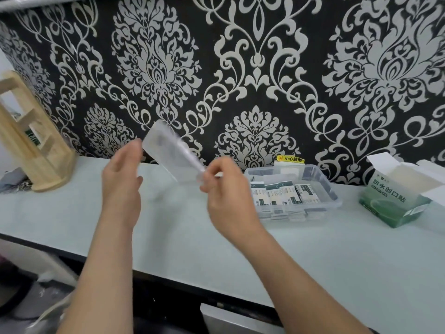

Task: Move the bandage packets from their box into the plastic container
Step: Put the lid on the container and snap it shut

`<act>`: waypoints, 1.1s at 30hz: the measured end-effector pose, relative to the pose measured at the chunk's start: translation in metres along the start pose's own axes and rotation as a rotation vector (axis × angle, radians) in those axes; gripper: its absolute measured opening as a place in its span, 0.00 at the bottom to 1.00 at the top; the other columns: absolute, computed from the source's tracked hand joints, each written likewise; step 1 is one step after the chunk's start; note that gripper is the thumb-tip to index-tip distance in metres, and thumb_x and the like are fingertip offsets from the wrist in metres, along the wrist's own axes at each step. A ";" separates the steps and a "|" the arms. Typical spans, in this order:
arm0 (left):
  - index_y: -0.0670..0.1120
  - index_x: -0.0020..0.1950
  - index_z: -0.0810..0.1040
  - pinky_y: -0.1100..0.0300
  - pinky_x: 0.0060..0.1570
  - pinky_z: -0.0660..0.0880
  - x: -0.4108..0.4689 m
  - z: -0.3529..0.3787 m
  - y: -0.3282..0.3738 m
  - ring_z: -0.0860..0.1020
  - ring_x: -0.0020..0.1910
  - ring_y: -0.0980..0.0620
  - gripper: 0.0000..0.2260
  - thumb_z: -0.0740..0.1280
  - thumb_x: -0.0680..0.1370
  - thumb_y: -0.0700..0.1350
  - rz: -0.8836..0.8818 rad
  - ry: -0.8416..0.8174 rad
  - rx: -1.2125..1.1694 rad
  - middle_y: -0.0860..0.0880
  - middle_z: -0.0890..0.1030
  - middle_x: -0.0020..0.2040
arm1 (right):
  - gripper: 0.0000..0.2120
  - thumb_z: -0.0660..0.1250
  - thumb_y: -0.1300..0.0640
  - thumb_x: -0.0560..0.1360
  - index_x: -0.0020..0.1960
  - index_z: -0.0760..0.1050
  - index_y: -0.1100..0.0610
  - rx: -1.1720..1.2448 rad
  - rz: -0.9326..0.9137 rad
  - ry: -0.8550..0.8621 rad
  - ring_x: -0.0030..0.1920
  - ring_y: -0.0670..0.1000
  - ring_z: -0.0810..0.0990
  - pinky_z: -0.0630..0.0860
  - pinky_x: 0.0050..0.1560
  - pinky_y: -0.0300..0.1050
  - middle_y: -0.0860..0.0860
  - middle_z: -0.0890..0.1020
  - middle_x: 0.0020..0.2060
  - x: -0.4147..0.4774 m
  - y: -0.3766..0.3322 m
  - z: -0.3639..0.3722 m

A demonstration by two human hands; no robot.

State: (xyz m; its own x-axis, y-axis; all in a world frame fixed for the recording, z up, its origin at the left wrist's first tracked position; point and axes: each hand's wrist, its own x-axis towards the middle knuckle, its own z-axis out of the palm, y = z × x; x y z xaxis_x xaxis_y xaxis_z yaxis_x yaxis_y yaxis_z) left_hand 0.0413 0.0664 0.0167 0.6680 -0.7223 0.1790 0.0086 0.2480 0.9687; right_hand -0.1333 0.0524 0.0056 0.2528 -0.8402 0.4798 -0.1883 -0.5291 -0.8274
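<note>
Head view: my right hand pinches the clear lid at its lower corner, tilted above the table. My left hand is open beside the lid, fingertips near its edge. Bandage packets sit in the plastic container; the open box stands right of it.

You face a wall papered in black with a large silver-white damask pattern. Below it runs a pale grey countertop with a dark front edge. A light wooden rack stands at its far left.
</note>
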 end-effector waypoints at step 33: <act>0.46 0.40 0.78 0.58 0.38 0.73 -0.053 0.136 -0.028 0.79 0.39 0.49 0.19 0.56 0.78 0.57 0.194 -0.529 1.402 0.51 0.82 0.36 | 0.07 0.61 0.56 0.75 0.47 0.78 0.52 -0.586 0.599 0.199 0.42 0.55 0.78 0.70 0.40 0.44 0.50 0.82 0.39 0.005 0.074 -0.184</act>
State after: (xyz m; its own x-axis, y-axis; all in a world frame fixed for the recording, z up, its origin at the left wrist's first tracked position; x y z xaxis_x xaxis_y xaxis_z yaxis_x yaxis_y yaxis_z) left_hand -0.0951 0.0099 0.0036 0.2359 -0.9697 0.0633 -0.9458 -0.2142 0.2441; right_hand -0.3205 -0.0133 0.0005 -0.2065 -0.9735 0.0981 -0.7099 0.0801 -0.6998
